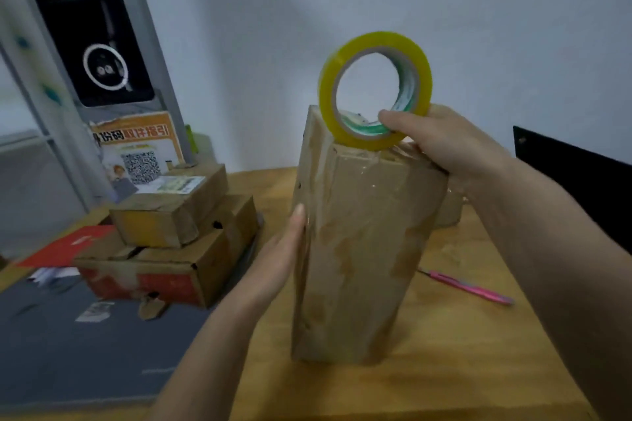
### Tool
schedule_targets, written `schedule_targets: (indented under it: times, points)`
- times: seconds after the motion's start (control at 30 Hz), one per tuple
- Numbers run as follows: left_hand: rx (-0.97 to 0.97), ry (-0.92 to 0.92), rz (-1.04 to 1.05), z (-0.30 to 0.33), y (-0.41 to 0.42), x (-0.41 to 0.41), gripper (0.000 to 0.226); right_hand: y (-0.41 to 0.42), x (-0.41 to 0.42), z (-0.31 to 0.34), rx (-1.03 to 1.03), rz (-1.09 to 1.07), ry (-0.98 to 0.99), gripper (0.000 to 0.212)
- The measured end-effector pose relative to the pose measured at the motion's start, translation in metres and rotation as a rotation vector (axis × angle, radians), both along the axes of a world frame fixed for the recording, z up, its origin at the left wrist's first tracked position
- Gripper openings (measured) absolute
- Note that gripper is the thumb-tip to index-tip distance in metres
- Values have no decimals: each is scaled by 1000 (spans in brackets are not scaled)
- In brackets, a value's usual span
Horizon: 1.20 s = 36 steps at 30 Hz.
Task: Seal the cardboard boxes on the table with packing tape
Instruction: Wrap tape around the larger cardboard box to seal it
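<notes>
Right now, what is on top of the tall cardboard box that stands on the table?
On the tall cardboard box a yellow tape roll stands on edge, held by the right hand. The left hand rests flat on its side. The hand hides the right top edge.

orange poster (136,147) reading 取件指引, QR code (141,167)

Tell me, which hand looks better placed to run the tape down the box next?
Probably the right hand: it already grips the tape roll, thumb through the core, at the top of the upright box. The left hand lies flat against the box's left side, steadying it, so it looks better kept there.
</notes>
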State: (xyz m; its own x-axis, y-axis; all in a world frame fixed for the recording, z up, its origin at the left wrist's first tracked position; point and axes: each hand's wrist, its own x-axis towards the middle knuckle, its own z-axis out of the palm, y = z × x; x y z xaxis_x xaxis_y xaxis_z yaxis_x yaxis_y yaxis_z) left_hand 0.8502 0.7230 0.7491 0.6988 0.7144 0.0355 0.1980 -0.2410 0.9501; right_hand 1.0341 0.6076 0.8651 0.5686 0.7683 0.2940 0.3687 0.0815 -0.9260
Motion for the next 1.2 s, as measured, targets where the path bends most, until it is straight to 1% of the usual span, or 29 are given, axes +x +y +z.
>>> schedule_targets:
  times: [0.03, 0.1, 0.13, 0.17, 0.27, 0.33, 0.37, 0.4, 0.47, 0.53, 0.6, 0.73, 0.83, 0.9, 1.0, 1.2]
  points:
    - [75, -153, -10, 12, 0, 5, 91, 5, -5, 4, -30, 17, -75, 27]
    - [249, -403, -23, 43, -2, 13, 95, 14, -15, 8, -57, 12, -167, 32]
    - [311, -458, -21, 57, -3, 16, 93, 18, -20, 8, -47, -1, -191, 29]
    - [345, -470, -17, 66, -4, 18, 91, 21, -24, 9, -34, -18, -210, 26]
    - [414, -456, -35, 73, 1, 19, 76, 27, -30, 10, -32, -75, -322, 24]
    - [489, -407, -41, 71, 6, 16, 72, 29, -31, 13, -30, -78, -384, 24]
    - [514, -377, -40, 69, 10, 14, 74, 29, -30, 15, -23, -78, -381, 23]
    - [531, -347, -32, 67, 14, 12, 82, 29, -28, 18, -8, -81, -348, 22]
    - [518, -291, 4, 62, 19, 5, 99, 27, -19, 24, 42, -123, -210, 25]
    - [513, -295, 20, 57, 22, -3, 99, 23, -9, 26, 91, -147, -83, 26]
    - [519, -303, 19, 55, 22, -7, 97, 22, -3, 24, 123, -140, -54, 23]
    - [545, -275, 15, 54, 26, -9, 94, 26, -2, 20, 181, -133, -122, 13]
    - [546, -281, 18, 53, 28, -12, 91, 20, 11, 22, 210, -213, -260, 15]
    - [527, -304, 23, 54, 26, -13, 90, 12, 22, 23, 195, -246, -307, 14]
    - [523, -303, 16, 56, 24, -10, 90, 7, 30, 16, 165, -250, -281, 11]
    - [564, -297, 9, 56, 25, -9, 84, -1, 31, 2, 165, -260, -303, 7]
